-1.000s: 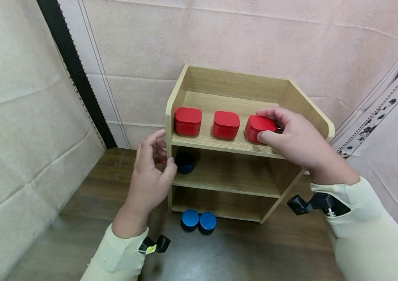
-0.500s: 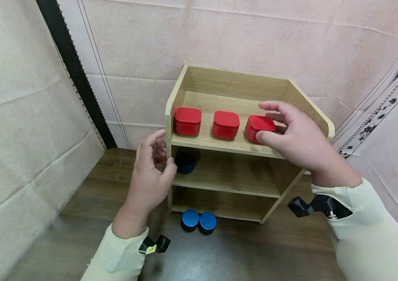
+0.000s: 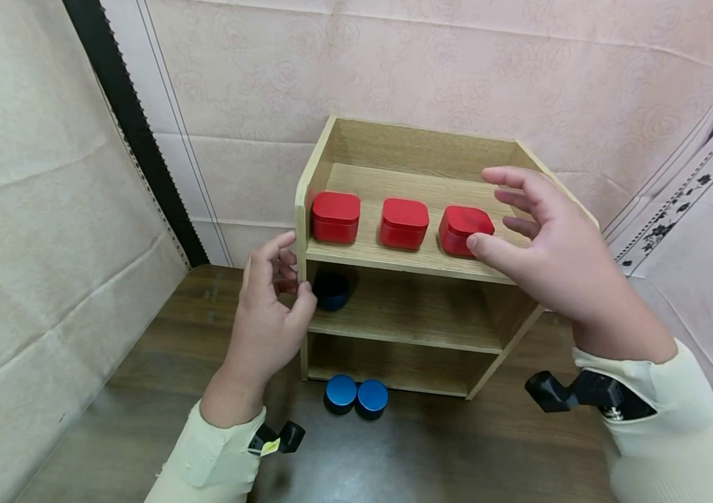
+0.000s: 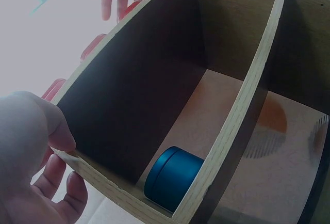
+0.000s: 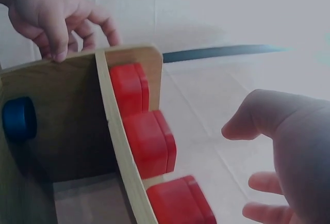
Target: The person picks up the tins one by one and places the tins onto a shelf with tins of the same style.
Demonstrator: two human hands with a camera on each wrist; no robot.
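Note:
A small wooden shelf unit (image 3: 422,307) stands on the table. My left hand (image 3: 268,314) holds its left side panel at the front edge, thumb at the front and fingers along the outside, as the left wrist view shows. Three red square tins with rounded corners stand in a row on the top level: a left tin (image 3: 336,218), a middle tin (image 3: 404,223) and a right tin (image 3: 465,229). Beside the right tin my right hand (image 3: 560,251) has its fingers spread and holds nothing. A blue round tin (image 4: 175,177) sits at the left of the middle level.
Two more blue round tins, one (image 3: 340,393) beside the other (image 3: 372,399), stand on the dark wooden table (image 3: 444,454) in front of the lowest level. Pale patterned cloth (image 3: 432,70) hangs behind the unit and at both sides.
My right hand has let go of the right red tin, spread its fingers and drawn back to the right. The tin stays in place. The left hand has kept its place on the panel.

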